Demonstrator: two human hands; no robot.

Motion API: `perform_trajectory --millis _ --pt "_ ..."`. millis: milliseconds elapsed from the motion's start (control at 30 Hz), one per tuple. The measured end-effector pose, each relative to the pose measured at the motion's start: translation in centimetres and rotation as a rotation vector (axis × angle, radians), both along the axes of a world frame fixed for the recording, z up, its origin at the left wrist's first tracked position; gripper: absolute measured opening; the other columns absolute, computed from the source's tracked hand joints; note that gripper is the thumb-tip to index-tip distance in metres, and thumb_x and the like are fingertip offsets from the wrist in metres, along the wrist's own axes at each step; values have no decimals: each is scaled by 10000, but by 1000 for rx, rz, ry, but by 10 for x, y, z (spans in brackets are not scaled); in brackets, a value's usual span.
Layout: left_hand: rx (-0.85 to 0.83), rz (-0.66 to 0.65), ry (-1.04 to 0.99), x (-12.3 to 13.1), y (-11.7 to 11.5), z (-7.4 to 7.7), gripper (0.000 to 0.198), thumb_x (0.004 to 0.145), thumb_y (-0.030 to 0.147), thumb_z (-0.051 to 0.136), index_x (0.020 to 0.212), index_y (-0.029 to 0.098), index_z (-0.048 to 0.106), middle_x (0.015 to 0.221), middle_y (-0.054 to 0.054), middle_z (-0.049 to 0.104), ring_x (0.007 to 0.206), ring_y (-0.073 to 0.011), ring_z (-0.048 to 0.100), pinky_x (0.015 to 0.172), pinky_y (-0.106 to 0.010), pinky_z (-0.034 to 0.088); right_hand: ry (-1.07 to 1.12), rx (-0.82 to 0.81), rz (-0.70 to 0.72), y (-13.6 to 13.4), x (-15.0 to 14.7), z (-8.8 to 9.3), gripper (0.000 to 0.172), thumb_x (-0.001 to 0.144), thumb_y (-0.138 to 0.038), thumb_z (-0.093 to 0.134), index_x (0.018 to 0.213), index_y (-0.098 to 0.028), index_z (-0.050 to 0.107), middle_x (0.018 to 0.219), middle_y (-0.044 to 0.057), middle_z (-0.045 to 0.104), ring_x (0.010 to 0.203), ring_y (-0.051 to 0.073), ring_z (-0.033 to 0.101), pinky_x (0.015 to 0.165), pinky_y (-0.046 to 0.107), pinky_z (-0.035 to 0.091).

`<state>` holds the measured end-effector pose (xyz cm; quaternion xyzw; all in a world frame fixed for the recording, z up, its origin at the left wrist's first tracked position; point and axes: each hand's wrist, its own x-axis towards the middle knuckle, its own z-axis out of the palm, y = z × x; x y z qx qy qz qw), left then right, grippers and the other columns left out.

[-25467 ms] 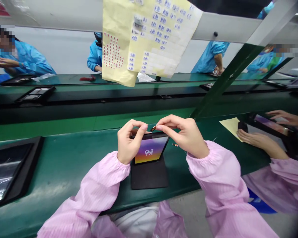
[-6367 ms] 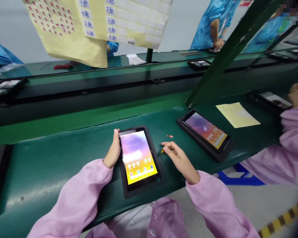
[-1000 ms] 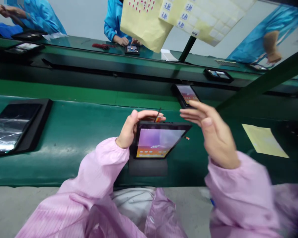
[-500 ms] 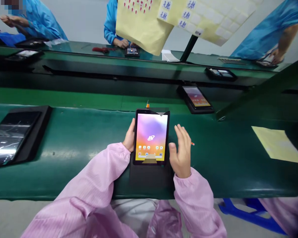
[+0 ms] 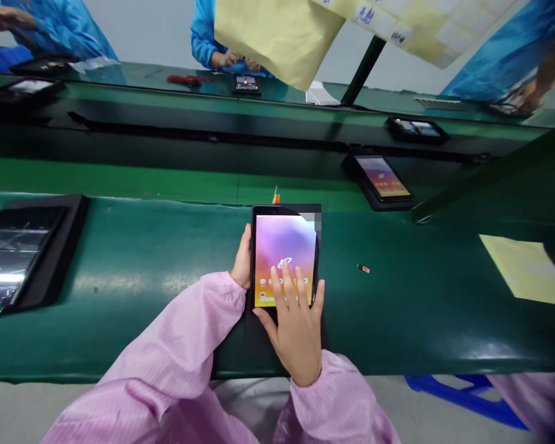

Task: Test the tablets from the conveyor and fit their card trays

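Observation:
A lit tablet with a purple-to-orange screen and a row of icons lies upright in front of me, over a black tray. My left hand holds its left edge, with the fingers partly hidden behind it. Spread fingers of my right hand lie over the lower part of the screen, the thumb near the bottom left corner; whether they touch the glass is hard to tell. A small orange-tipped piece sticks up behind the tablet's top edge.
Left, a black tray holds a film-covered panel. Another lit tablet lies beyond at the right. A small orange and black piece and yellow paper are on the right of the green table. People in blue work across the bench.
My right hand has moved left from beside the tablet to over its lower screen, fingers now spread. The small piece on the table has come into full view. The camera view has shifted slightly.

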<state>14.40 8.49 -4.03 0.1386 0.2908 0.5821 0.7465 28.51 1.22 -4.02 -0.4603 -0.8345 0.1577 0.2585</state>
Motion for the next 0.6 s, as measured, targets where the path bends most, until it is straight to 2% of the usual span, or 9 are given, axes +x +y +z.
perform_trajectory --millis 100,167,433,600 --pt "16 15 -12 1 0 2 781 762 777 450 1141 124 654 1120 -142 700 1151 -334 603 1032 -461 445 -75 45 4 -8 2 -5 786 902 -539 500 1537 -330 86 1543 70 325 1421 383 293 1140 680 -63" --pt "17 15 -29 1 0 3 783 776 766 444 1153 112 652 1123 -146 700 1148 -334 605 1038 -458 439 -136 92 -7 -10 2 -6 780 913 -545 474 1541 -295 85 1547 76 320 1431 358 281 1154 640 -65" --pt "-19 -19 -173 -2 1 0 726 859 698 368 1161 107 662 1119 -137 706 1141 -320 613 1052 -441 421 -358 248 -64 -16 3 -5 664 946 -565 381 1490 -190 318 1520 67 388 1454 289 219 1173 564 7" --pt "3 -23 -183 -2 1 -2 685 866 685 366 1143 138 671 1100 -116 716 1136 -315 618 1047 -445 422 -337 268 -56 -24 6 -2 622 947 -563 384 1426 -171 437 1486 68 444 1412 297 313 1180 550 22"
